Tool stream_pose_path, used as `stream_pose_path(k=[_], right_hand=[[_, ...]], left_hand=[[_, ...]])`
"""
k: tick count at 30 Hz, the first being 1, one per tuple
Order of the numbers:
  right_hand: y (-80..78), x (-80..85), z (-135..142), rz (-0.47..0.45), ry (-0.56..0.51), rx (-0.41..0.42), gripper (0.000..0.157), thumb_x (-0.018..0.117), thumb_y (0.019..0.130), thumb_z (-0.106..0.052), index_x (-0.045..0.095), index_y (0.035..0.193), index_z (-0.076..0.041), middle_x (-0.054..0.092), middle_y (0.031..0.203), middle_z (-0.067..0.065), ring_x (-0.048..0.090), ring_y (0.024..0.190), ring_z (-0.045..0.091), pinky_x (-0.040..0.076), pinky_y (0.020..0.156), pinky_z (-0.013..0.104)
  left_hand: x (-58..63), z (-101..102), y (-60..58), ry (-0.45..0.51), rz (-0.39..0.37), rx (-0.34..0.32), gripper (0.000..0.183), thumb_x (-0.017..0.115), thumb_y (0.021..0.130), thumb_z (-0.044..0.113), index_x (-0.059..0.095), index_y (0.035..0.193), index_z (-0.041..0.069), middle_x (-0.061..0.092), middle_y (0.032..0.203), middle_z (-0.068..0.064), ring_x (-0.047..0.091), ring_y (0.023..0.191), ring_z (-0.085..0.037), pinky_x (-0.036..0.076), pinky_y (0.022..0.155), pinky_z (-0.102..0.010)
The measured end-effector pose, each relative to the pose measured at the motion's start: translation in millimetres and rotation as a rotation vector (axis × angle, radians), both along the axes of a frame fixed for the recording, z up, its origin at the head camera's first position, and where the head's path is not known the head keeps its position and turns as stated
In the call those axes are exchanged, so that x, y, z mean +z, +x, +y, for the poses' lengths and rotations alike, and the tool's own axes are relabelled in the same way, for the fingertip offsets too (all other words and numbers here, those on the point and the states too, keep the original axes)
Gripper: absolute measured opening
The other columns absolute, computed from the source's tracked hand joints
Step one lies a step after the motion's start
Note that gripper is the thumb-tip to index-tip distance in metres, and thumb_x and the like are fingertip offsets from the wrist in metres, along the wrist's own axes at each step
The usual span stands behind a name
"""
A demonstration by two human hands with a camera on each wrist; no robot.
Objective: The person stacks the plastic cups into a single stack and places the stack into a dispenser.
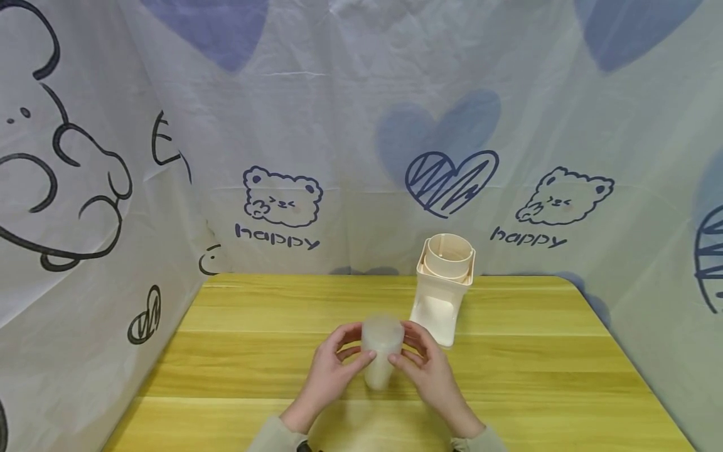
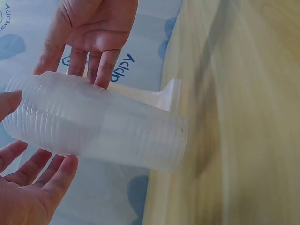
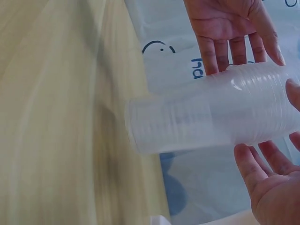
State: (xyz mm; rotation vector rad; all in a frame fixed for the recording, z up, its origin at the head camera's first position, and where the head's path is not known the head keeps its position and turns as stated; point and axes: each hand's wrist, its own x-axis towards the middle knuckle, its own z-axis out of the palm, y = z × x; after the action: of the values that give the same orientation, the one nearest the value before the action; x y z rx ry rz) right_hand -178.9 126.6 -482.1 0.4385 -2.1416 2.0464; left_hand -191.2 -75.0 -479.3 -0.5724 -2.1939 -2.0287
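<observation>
A stack of clear plastic cups is held upright between both hands, its ribbed rims at the top and the narrow end down over the table. My left hand grips the upper left side, thumb in front and fingers behind. On the opposite side, my right hand grips the rims the same way. In the left wrist view, the nested cups show many close ridges where the rims overlap. The right wrist view has the fingertips of both hands against the stack near its rim end.
Behind the right hand stands a cream plastic dispenser with a round tube at its top and an open lower front. The wooden table meets a white cloth backdrop printed with hearts and bears.
</observation>
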Motion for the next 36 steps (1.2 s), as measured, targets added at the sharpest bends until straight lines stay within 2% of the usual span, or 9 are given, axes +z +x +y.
stream_pose_path(k=[4, 10, 15, 21, 25, 27, 30, 36], right_hand=[[-2.8, 5.4, 4, 0.037, -0.002, -0.015, 0.059, 0.074, 0.085, 0.004, 0.049, 0.138, 0.0, 0.053, 0.133, 0.022, 0.054, 0.118, 0.036, 0.051, 0.095, 0.04], [-8.5, 18.9, 13, 0.094, 0.014, -0.035, 0.058, 0.073, 0.084, 0.006, 0.05, 0.137, 0.002, 0.055, 0.13, 0.023, 0.058, 0.114, 0.03, 0.053, 0.093, 0.033], [-12.5, 34.2, 22, 0.086, 0.034, -0.05, 0.057, 0.073, 0.085, 0.005, 0.05, 0.138, 0.0, 0.055, 0.129, 0.022, 0.058, 0.113, 0.03, 0.053, 0.092, 0.032], [-21.2, 51.7, 29, 0.084, 0.054, -0.058, 0.062, 0.072, 0.086, 0.005, 0.045, 0.141, -0.001, 0.054, 0.129, 0.022, 0.056, 0.114, 0.033, 0.053, 0.092, 0.03], [-25.6, 63.4, 32, 0.079, 0.062, -0.052, 0.067, 0.07, 0.086, 0.007, 0.04, 0.145, -0.001, 0.054, 0.129, 0.024, 0.056, 0.114, 0.034, 0.053, 0.09, 0.024], [-27.5, 69.3, 34, 0.081, 0.072, -0.051, 0.067, 0.07, 0.087, 0.006, 0.039, 0.146, -0.001, 0.054, 0.13, 0.024, 0.055, 0.115, 0.035, 0.052, 0.091, 0.023], [-31.3, 76.0, 36, 0.089, 0.08, -0.049, 0.067, 0.07, 0.088, 0.005, 0.038, 0.146, -0.001, 0.054, 0.13, 0.024, 0.056, 0.115, 0.036, 0.053, 0.09, 0.023], [-37.2, 89.4, 40, 0.112, 0.083, -0.068, 0.067, 0.07, 0.089, 0.001, 0.038, 0.147, -0.005, 0.056, 0.128, 0.023, 0.056, 0.114, 0.033, 0.052, 0.091, 0.023]], left_hand=[[8.1, 4, -3.3, 0.001, 0.037, -0.006, 0.044, 0.076, 0.086, 0.01, 0.061, 0.127, 0.007, 0.061, 0.125, -0.01, 0.058, 0.113, -0.03, 0.054, 0.092, -0.038], [20.8, 12, -9.1, -0.018, 0.084, -0.029, 0.05, 0.076, 0.087, 0.012, 0.058, 0.133, 0.006, 0.059, 0.129, -0.009, 0.058, 0.115, -0.028, 0.053, 0.093, -0.035], [32.1, 19, -15.4, -0.037, 0.127, -0.039, 0.051, 0.077, 0.087, 0.012, 0.058, 0.135, 0.008, 0.059, 0.13, -0.006, 0.058, 0.115, -0.029, 0.053, 0.094, -0.039], [45.8, 27, -25.1, -0.038, 0.167, -0.031, 0.049, 0.076, 0.087, 0.01, 0.058, 0.132, 0.008, 0.061, 0.127, -0.005, 0.06, 0.112, -0.023, 0.053, 0.092, -0.048], [54.0, 31, -30.9, -0.029, 0.196, -0.017, 0.048, 0.077, 0.086, 0.008, 0.058, 0.131, 0.009, 0.062, 0.125, -0.005, 0.06, 0.111, -0.02, 0.054, 0.091, -0.045], [57.3, 32, -33.5, -0.032, 0.214, -0.012, 0.047, 0.076, 0.087, 0.009, 0.059, 0.13, 0.009, 0.062, 0.124, -0.005, 0.06, 0.11, -0.018, 0.055, 0.09, -0.042], [63.4, 33, -36.6, -0.04, 0.234, -0.01, 0.048, 0.076, 0.087, 0.01, 0.059, 0.131, 0.01, 0.063, 0.124, -0.004, 0.061, 0.11, -0.019, 0.055, 0.09, -0.043], [78.3, 37, -42.5, -0.086, 0.252, -0.007, 0.051, 0.075, 0.088, 0.01, 0.056, 0.135, 0.008, 0.061, 0.126, -0.007, 0.059, 0.112, -0.021, 0.054, 0.092, -0.04]])
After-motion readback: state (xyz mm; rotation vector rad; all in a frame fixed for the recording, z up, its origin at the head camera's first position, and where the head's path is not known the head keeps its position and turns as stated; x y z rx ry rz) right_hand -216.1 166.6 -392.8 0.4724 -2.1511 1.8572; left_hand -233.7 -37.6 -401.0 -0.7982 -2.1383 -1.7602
